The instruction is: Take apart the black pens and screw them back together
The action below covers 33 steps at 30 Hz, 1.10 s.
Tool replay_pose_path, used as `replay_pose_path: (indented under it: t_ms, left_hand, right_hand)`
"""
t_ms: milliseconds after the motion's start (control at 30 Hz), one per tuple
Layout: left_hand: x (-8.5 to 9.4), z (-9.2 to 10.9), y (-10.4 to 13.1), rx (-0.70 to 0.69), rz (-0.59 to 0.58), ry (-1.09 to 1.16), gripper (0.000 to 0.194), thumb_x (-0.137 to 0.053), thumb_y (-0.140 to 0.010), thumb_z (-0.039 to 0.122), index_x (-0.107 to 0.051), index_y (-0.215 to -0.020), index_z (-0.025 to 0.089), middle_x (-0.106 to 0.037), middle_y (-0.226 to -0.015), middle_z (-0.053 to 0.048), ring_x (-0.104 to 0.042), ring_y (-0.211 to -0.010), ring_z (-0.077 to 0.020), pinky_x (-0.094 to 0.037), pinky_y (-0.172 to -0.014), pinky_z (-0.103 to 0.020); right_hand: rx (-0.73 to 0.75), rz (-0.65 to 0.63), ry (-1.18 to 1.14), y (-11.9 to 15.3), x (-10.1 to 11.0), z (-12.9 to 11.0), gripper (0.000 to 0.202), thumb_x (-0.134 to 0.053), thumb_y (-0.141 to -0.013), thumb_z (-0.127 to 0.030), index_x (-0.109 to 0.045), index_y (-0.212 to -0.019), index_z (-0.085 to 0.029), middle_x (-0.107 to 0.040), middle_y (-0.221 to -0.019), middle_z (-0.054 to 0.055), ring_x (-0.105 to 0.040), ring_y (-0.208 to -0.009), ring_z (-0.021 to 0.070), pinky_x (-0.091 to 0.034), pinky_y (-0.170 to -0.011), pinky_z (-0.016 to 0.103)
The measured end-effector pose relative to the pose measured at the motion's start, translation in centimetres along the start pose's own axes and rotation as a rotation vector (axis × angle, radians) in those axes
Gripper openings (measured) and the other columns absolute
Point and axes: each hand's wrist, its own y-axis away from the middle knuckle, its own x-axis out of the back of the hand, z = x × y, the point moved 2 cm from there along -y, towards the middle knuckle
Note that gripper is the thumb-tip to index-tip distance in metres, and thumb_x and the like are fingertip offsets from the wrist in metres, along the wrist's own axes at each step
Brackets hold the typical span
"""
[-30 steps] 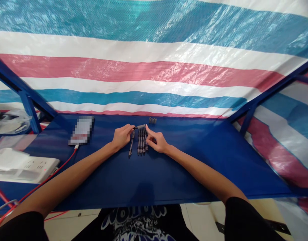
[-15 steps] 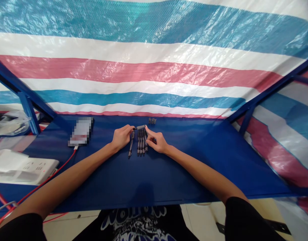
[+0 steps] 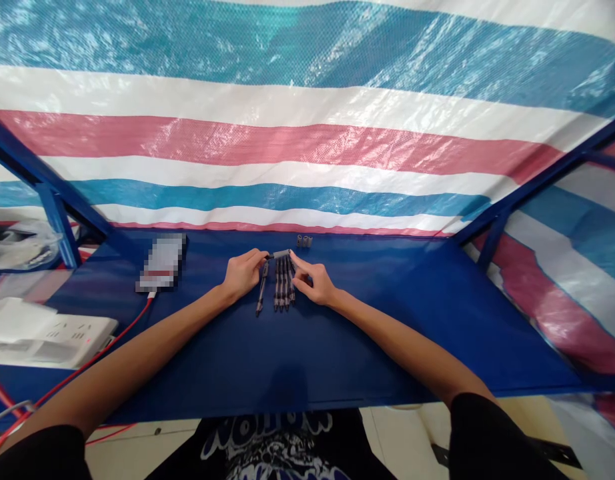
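Above the desk (image 3: 387,353), the left hand (image 3: 244,272) is still clamping its fingers on a grey-and-black piece (image 3: 281,254), the right hand (image 3: 316,281) touching its end, grip unclear; nothing is visibly advancing.

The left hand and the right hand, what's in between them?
A lone pen, a row of pens and a grey-and-black piece, in the head view.

Right of the right hand (image 3: 315,283), the table (image 3: 412,300) gives free passage; phone (image 3: 162,263) and cable (image 3: 136,321) block the left, pens (image 3: 282,287) the middle, three tubes (image 3: 305,241) the far side.
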Motion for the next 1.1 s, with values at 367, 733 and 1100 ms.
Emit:
replay_pose_path:
  t_ms: [367,733,1100]
  left_hand:
    - [0.02,0.15,-0.04,-0.022,0.011,-0.022,0.025,-0.04,-0.093,0.016,-0.065,-0.095,0.015,-0.066,-0.078,-0.004,-0.06,-0.064,-0.011,-0.042,-0.057,-0.02]
    - [0.0,-0.02,-0.05,-0.037,0.049,0.013,0.025,-0.038,-0.093,0.015,-0.063,-0.096,0.015,-0.063,-0.075,-0.003,-0.058,-0.063,-0.0105,-0.043,-0.058,-0.02]
    - [-0.05,-0.2,0.09,-0.036,0.064,0.068,0.026,-0.037,-0.094,0.016,-0.063,-0.098,0.015,-0.063,-0.076,-0.003,-0.057,-0.063,-0.0101,-0.045,-0.059,-0.02]
  right_hand:
    - [0.001,-0.012,0.009,0.03,-0.19,0.02,0.064,-0.048,-0.088,-0.025,-0.032,-0.146,-0.007,-0.055,-0.059,-0.006,-0.038,-0.045,0.0065,-0.041,-0.051,0.019]
    - [-0.113,-0.102,-0.238,-0.41,0.28,-0.19,0.068,-0.05,-0.091,-0.036,-0.027,-0.149,-0.008,-0.053,-0.059,-0.006,-0.04,-0.05,0.0078,-0.039,-0.053,0.021]
    - [-0.173,-0.095,-0.297,-0.5,0.48,-0.33,0.066,-0.052,-0.09,-0.035,-0.032,-0.147,-0.007,-0.051,-0.057,-0.006,-0.037,-0.047,0.007,-0.038,-0.05,0.02]
